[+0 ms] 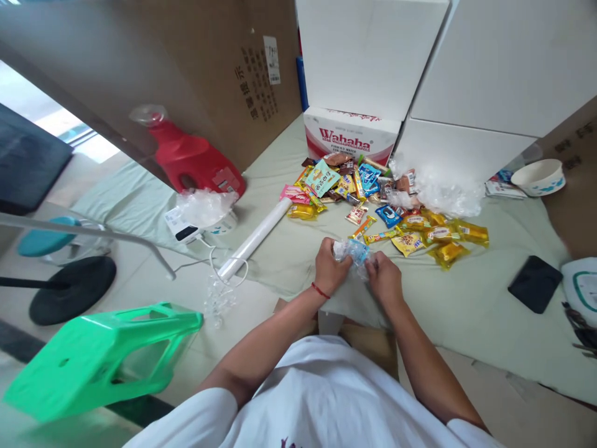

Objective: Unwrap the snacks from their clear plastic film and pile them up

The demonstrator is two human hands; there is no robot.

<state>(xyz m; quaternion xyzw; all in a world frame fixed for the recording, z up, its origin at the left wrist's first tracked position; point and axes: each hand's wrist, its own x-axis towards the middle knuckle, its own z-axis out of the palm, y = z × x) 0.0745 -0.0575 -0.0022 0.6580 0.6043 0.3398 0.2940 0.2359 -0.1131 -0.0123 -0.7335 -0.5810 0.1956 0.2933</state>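
Note:
Both my hands are closed on a crinkled clear plastic bag (pixel 356 255) with something light blue in it, held over the near edge of the cloth-covered table. My left hand (pixel 330 269), a red string round its wrist, pinches the bag's left side. On the other side my right hand (pixel 386 278) grips it with thumb and fingers. What the blue part is, I cannot make out. Just beyond lies a heap of wrapped snacks: a mint-green packet (pixel 322 178), a blue packet (pixel 369 178), a yellow packet (pixel 408 242) and several yellow-wrapped cakes (pixel 441 234).
A Wahaha carton (pixel 349 134) stands behind the snacks. Crumpled clear bags (pixel 450 190) lie to their right, near a white bowl (pixel 541 177). Leftward are a plastic roll (pixel 256 239), a red jug (pixel 198 158) and a tipped green stool (pixel 107 361). A dark phone-like object (pixel 535 284) lies right.

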